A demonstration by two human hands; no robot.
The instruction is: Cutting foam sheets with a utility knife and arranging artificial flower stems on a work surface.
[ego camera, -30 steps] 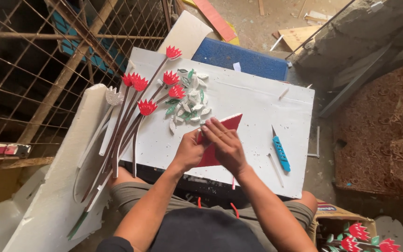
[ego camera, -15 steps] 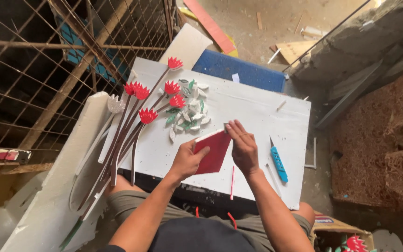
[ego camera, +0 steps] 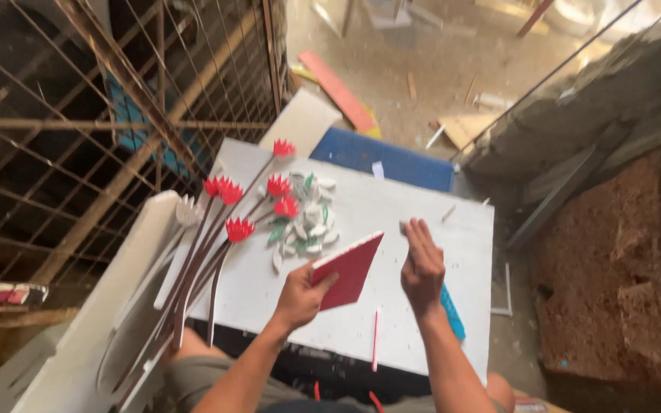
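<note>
Five red paper flowers (ego camera: 239, 228) on long stems, one red sheet (ego camera: 350, 269), one blue-handled knife (ego camera: 453, 313), one thin red strip (ego camera: 376, 339) and two hands (ego camera: 298, 297) share one white table (ego camera: 422, 229).

Craft workshop: foam flowers (ego camera: 240, 228), scraps (ego camera: 307, 222)

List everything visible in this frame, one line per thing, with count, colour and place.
white board: one, white, across the lap as a work surface.
red sheet: one, red, lifted off the board at its middle.
flower stems: about six, red heads on dark stems, board's left edge.
leaf pieces: a pile, white and green, upper middle of board.
blue tool: one, blue, partly hidden beside the right wrist.
blue panel: one, blue, beyond the board.
wire mesh: one, rusty, upper left.
left hand: grips the red sheet.
right hand: open, over the board.
</note>
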